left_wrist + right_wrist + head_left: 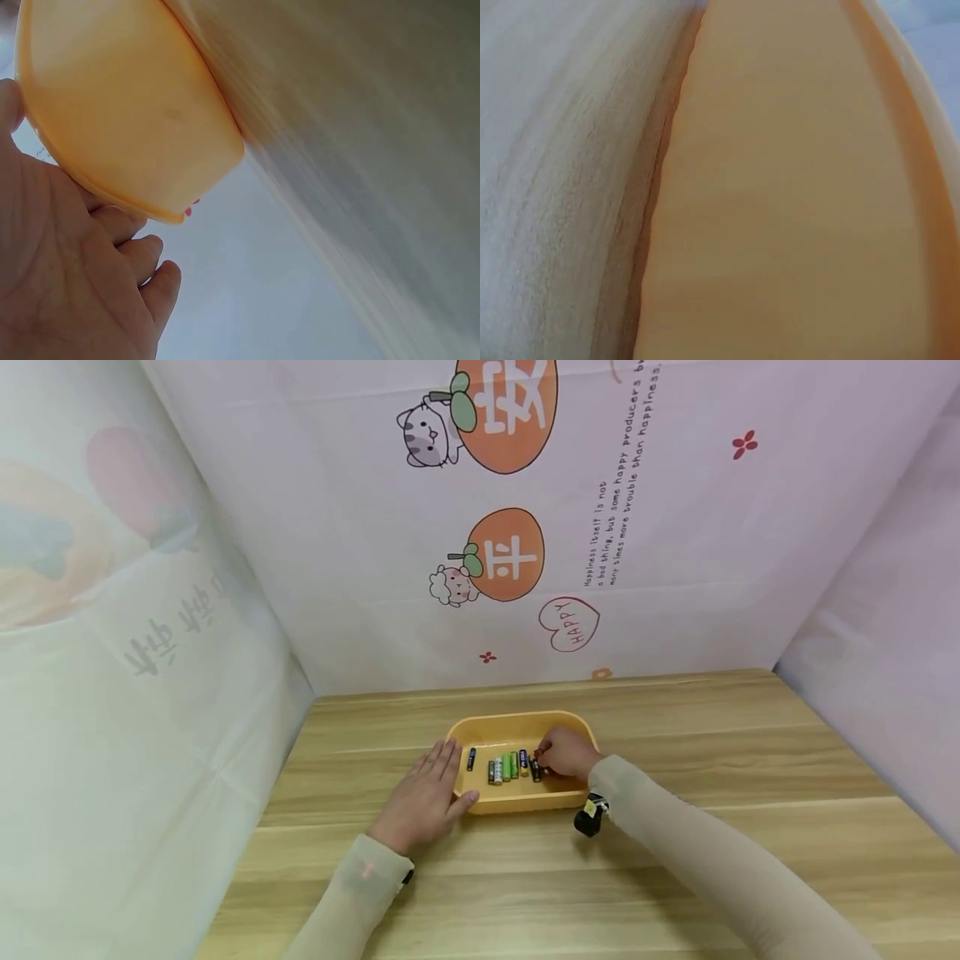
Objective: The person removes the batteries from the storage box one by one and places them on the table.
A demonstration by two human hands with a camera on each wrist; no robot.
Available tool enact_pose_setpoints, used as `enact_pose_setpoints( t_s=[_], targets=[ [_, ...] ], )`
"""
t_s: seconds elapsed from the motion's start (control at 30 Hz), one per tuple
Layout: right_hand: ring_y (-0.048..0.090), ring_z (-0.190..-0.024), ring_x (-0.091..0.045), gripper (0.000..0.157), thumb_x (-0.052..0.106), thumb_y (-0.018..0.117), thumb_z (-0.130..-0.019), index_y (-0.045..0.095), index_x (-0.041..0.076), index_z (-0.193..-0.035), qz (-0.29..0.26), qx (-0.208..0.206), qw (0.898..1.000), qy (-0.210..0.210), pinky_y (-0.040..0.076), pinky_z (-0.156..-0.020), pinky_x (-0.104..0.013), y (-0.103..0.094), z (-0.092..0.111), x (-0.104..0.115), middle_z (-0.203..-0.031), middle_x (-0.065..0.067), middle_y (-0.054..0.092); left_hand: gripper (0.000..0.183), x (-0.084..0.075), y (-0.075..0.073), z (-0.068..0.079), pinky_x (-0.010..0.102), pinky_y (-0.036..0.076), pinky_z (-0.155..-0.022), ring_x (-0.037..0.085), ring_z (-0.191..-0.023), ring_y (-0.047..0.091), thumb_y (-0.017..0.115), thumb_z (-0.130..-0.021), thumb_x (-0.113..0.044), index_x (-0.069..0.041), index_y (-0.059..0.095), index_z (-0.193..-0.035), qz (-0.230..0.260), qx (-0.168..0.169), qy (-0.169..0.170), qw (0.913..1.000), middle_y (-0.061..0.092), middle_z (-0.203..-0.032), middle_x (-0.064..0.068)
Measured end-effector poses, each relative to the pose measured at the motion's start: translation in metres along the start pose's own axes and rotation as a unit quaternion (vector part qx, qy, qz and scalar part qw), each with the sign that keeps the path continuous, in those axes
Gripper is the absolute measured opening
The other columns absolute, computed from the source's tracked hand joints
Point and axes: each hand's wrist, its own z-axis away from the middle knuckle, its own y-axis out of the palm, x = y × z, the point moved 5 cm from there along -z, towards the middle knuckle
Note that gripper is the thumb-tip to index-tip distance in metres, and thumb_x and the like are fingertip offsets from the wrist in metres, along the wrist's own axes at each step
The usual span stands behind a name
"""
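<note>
And there it is on the back sheet [690, 568]: a big "安" on the upper orange fruit [507, 450], "平" on the lower fruit [510, 583], and "HAPPY" inside the red heart [569, 624]! Running up beside them: "Happiness itself is not a bad thing, but some happy producers b…", cut off, then "many times more trouble than happiness." Faint characters on the left sheet [150, 735], unreadable; the batteries' [506, 767] labels, too small!
</note>
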Motion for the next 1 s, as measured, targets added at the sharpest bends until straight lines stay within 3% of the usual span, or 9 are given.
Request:
enact_pose_setpoints(
  t_s=[0.23, 0.57, 1.0],
  targets=[
    [0.060, -0.063, -0.019, 0.009, 0.004, 0.062, -0.090, 0.071, 0.004, -0.088, -0.042, 0.009, 0.999, -0.005, 0.050, -0.056, -0.031, -0.0028, 0.0022, -0.0017, -0.081, -0.004, 0.066, 0.081, -0.0033, -0.0042, -0.0031, 0.043, 0.013, -0.117, 0.030, -0.147, 0.012, 0.023, -0.101, -0.060, 0.000, 0.019, -0.154, -0.010, -0.004, 0.009, 0.9999, 0.014, -0.160, 0.014],
    [0.064, -0.073, -0.019, 0.025, 0.004, 0.062, -0.091, 0.066, -0.006, -0.113, -0.111, 0.014, 0.994, -0.009, 0.055, -0.061, -0.034, -0.0006, 0.0027, -0.0013, -0.094, -0.010, 0.066, 0.075, -0.0051, -0.0034, -0.0025, 0.041, 0.013, -0.117, 0.028, -0.147, 0.010, 0.017, -0.103, -0.055, 0.000, 0.017, -0.154, -0.023, 0.005, 0.031, 0.9992, 0.014, -0.160, 0.015],
    [0.065, -0.077, -0.021, 0.024, 0.002, 0.061, -0.092, 0.063, -0.010, -0.112, -0.181, 0.029, 0.983, -0.010, 0.057, -0.067, -0.036, -0.0031, 0.0036, 0.0000, -0.093, -0.013, 0.066, 0.075, -0.0061, -0.0039, 0.0015, 0.041, 0.013, -0.117, 0.027, -0.147, 0.006, 0.013, -0.103, -0.055, 0.000, 0.015, -0.155, -0.011, 0.008, 0.029, 0.9995, 0.010, -0.161, 0.015]
  ],
)
